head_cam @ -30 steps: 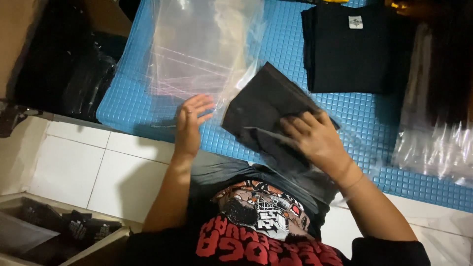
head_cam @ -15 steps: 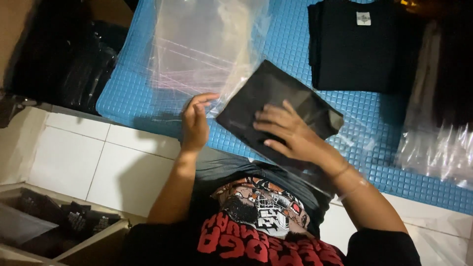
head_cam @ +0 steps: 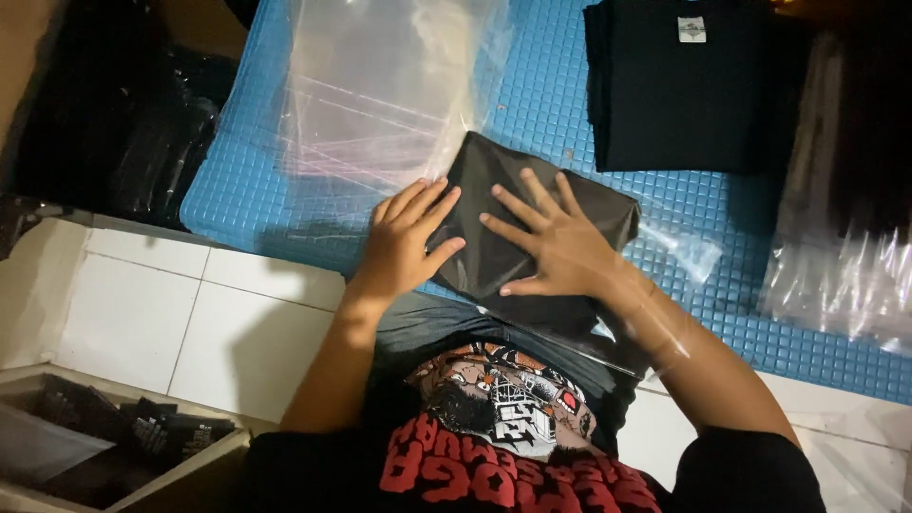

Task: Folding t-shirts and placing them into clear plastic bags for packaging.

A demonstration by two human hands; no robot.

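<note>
**Two hands flat on a folded garment**

Two hands are shown, both spread with fingers apart and palms down. One folded dark garment is pressed beneath them: the left hand lies on its left edge, the right hand on its middle. One stack of black shirts is seen at the upper right, well apart from the hands. Clear bags are found in two places: one pile just beyond the garment and another at the right edge. One box of dark packets is seen at the lower left.

The garment is charcoal, smooth, folded to a rough rectangle and set at a slant on the blue mat, partly over a bag's lower edge.

Half a second before, the garment was held tilted under the right hand alone, the left hand beside it on the bag; now it is laid flat, and both hands are placed upon it.
</note>
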